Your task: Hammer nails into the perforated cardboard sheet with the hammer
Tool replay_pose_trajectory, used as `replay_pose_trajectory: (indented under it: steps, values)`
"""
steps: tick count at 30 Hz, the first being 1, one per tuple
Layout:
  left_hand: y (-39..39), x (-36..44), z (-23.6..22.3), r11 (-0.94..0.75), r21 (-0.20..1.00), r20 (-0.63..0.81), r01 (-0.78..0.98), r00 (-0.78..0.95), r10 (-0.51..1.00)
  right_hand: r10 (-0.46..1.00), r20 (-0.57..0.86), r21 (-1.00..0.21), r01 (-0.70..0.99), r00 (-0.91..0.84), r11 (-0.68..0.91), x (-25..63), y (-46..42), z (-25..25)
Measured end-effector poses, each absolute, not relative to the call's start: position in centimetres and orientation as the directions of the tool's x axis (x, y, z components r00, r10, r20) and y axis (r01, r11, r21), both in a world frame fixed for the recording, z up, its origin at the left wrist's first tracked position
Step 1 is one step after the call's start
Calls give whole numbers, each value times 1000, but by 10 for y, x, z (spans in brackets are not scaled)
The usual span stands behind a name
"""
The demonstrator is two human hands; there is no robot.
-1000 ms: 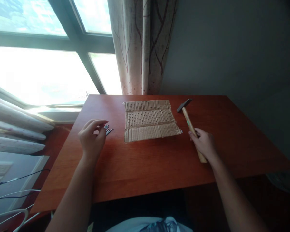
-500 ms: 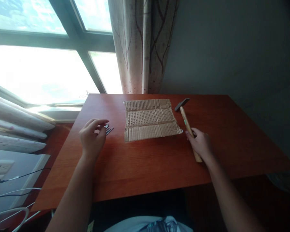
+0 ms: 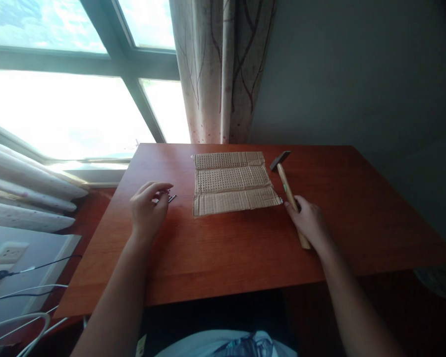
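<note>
A hammer (image 3: 287, 187) with a pale wooden handle and a dark metal head slants across the right part of the table. My right hand (image 3: 307, 222) is closed round the lower half of its handle, with the head pointing away from me. On the left, my left hand (image 3: 148, 206) hovers over a small group of metal nails (image 3: 173, 198). Thumb and forefinger are curled but apart, and they partly hide the nails. Between my hands lies a creased piece of cardboard (image 3: 232, 178), its upper two panels dotted with rows of small holes.
The reddish-brown wooden table (image 3: 223, 258) has its front edge close to my body. Behind it hang a patterned curtain (image 3: 208, 74) and a grey wall (image 3: 349, 74). A window stands at the left, with a wall socket (image 3: 10, 254) and cables (image 3: 40, 265) below.
My left hand has shifted slightly to the right over the nails and covers more of them. My right hand and the hammer have hardly moved.
</note>
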State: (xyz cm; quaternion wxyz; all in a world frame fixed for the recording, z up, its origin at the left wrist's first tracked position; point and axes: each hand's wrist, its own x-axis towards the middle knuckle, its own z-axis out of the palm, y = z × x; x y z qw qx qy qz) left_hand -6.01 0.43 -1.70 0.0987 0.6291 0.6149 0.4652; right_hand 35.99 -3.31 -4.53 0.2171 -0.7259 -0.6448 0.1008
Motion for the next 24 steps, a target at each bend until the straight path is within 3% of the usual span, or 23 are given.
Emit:
replay_pose_trajectory:
  steps: [3, 6, 9, 10, 12, 14, 19, 24]
  values:
    - [5, -57, -18, -199, 758, 401, 621, -202, 894, 980, 163, -436, 900, 112, -30, 361, -33, -45]
    - [6, -51, -18, -134, 894, 245, 428, -216, 945, 958, 241, -464, 885, 157, -28, 361, -34, -38]
    - [10, -39, -14, -49, 990, 74, 135, -185, 980, 879, 358, -615, 788, 314, -30, 354, -31, -20]
    - [13, -33, -13, -18, 999, 23, 34, -161, 987, 867, 342, -723, 690, 362, -3, 350, -28, -13]
    - [19, -20, -9, 55, 987, -67, -150, -78, 995, 914, 179, -938, 343, 363, 48, 337, -20, -1]
    - [26, -6, -6, 126, 953, -122, -274, 33, 992, 974, 31, -997, 72, 223, 15, 321, -9, 9]
    - [36, 22, 1, 259, 903, -205, -343, 184, 961, 985, -159, -979, -143, 69, -148, 293, 23, 9]
    - [31, 26, 6, 307, 894, -260, -327, 180, 949, 970, -212, -966, -122, -117, -226, 285, 25, -1]
